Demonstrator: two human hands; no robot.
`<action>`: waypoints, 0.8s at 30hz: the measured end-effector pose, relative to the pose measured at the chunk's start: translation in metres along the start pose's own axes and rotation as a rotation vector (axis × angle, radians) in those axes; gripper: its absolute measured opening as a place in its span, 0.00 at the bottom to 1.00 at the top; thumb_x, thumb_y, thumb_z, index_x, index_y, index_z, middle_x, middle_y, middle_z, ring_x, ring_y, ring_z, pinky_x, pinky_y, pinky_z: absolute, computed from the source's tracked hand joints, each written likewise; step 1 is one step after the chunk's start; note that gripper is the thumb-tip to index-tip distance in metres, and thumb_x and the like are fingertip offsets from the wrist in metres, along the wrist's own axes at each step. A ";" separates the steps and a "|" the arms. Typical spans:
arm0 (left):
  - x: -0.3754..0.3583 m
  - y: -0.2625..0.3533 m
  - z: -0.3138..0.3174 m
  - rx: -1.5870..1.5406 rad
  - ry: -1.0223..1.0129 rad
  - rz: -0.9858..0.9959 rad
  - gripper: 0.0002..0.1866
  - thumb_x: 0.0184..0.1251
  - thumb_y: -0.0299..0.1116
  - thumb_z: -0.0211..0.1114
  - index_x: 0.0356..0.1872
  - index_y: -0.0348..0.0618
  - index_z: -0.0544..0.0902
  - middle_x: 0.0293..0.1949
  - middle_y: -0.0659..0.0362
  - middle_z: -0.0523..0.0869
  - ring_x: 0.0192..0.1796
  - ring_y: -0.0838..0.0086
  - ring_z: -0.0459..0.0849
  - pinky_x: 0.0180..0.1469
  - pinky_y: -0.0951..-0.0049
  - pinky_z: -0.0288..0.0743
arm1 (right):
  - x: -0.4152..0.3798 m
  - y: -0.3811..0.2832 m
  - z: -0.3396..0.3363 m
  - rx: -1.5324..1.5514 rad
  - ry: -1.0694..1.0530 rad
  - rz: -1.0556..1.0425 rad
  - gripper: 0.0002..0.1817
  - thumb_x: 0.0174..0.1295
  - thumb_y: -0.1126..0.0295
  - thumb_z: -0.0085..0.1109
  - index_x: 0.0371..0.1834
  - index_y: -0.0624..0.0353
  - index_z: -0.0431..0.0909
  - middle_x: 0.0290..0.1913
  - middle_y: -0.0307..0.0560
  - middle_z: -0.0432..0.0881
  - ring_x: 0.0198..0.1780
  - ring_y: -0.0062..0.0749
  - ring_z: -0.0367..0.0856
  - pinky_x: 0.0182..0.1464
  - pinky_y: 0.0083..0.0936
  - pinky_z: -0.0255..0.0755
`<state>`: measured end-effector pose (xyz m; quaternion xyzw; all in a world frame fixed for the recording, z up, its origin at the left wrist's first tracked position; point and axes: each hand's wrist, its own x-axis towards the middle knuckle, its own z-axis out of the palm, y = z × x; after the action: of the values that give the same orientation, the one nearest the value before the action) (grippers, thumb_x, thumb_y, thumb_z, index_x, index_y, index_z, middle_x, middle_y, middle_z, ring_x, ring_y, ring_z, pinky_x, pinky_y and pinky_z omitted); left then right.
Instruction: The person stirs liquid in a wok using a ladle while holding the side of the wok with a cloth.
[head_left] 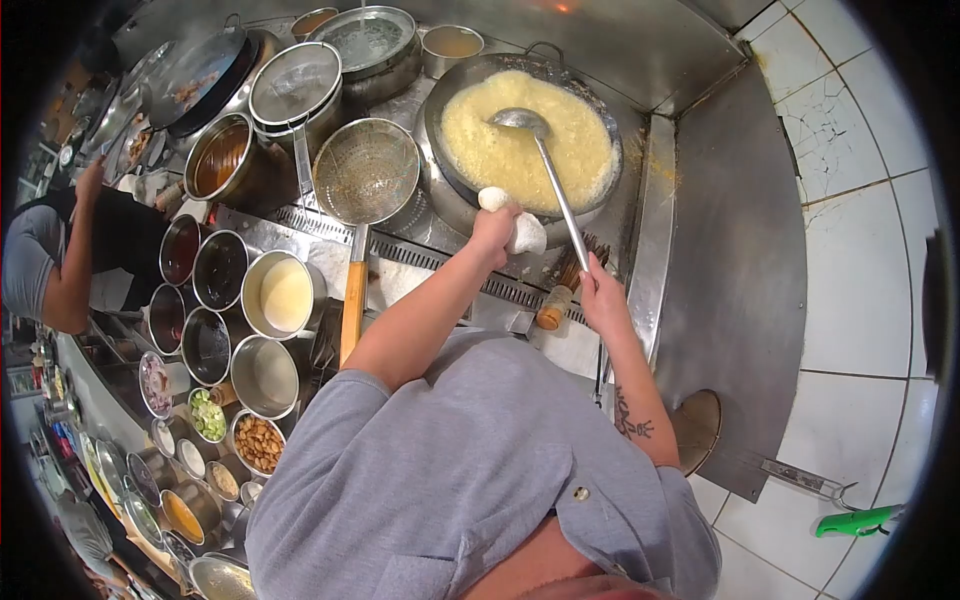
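Observation:
A large wok (pixel 432 120) on the stove holds a pale yellow, lumpy liquid (pixel 480 120). My left hand (pixel 497 230) is closed around a white cloth (pixel 527 236) at the wok's near rim. In my right hand (pixel 601 290) is the end of a long metal ladle handle (pixel 562 200). The ladle's bowl (pixel 519 120) lies in the yellow liquid, near the middle of the wok. Just left of my right hand, a wooden-handled bundle brush (pixel 553 305) lies on the ledge.
Left of the wok are a perforated strainer (pixel 367 172) with a wooden handle, a mesh sieve (pixel 295 84) and a lidded pot (pixel 364 40). Many ingredient containers (pixel 283 295) stand farther left. Another person (pixel 65 250) works at the far left. A metal wall (pixel 735 240) borders the right.

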<state>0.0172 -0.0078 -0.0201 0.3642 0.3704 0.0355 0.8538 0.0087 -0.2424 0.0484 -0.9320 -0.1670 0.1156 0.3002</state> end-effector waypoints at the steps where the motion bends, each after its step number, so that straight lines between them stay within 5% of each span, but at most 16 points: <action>1: -0.003 0.001 0.001 -0.007 -0.001 0.001 0.19 0.66 0.31 0.65 0.52 0.27 0.77 0.44 0.47 0.86 0.44 0.57 0.88 0.46 0.56 0.82 | -0.006 0.000 0.000 -0.002 0.000 0.001 0.24 0.73 0.64 0.53 0.70 0.57 0.72 0.45 0.70 0.83 0.49 0.65 0.83 0.52 0.45 0.77; 5: -0.005 0.003 0.000 0.015 0.002 -0.008 0.22 0.65 0.34 0.65 0.55 0.30 0.77 0.47 0.48 0.85 0.45 0.59 0.87 0.46 0.58 0.80 | -0.028 0.003 -0.001 0.020 -0.044 0.078 0.25 0.73 0.64 0.52 0.72 0.56 0.71 0.46 0.70 0.83 0.49 0.64 0.84 0.52 0.44 0.76; 8: 0.000 0.000 0.000 0.014 0.008 -0.001 0.22 0.65 0.34 0.65 0.55 0.29 0.77 0.47 0.48 0.85 0.44 0.59 0.87 0.45 0.58 0.80 | -0.045 0.004 -0.006 0.025 -0.091 0.107 0.24 0.75 0.66 0.53 0.72 0.62 0.70 0.46 0.64 0.85 0.44 0.38 0.85 0.53 0.28 0.75; 11: -0.004 0.001 0.001 0.014 0.010 0.004 0.21 0.64 0.34 0.65 0.54 0.29 0.77 0.45 0.48 0.85 0.42 0.59 0.88 0.43 0.58 0.81 | -0.065 -0.001 -0.013 0.071 -0.083 0.103 0.25 0.74 0.64 0.52 0.72 0.58 0.70 0.44 0.68 0.84 0.46 0.54 0.87 0.52 0.36 0.76; 24: -0.001 0.003 -0.005 -0.020 -0.087 -0.033 0.21 0.69 0.32 0.63 0.58 0.32 0.73 0.48 0.49 0.84 0.47 0.55 0.88 0.48 0.51 0.84 | -0.130 0.012 -0.024 0.305 -0.076 0.162 0.24 0.75 0.67 0.54 0.73 0.60 0.70 0.44 0.52 0.84 0.40 0.25 0.79 0.49 0.24 0.74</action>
<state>0.0138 -0.0036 -0.0196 0.3509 0.3386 0.0091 0.8730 -0.0998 -0.3136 0.0752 -0.8810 -0.0832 0.1988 0.4211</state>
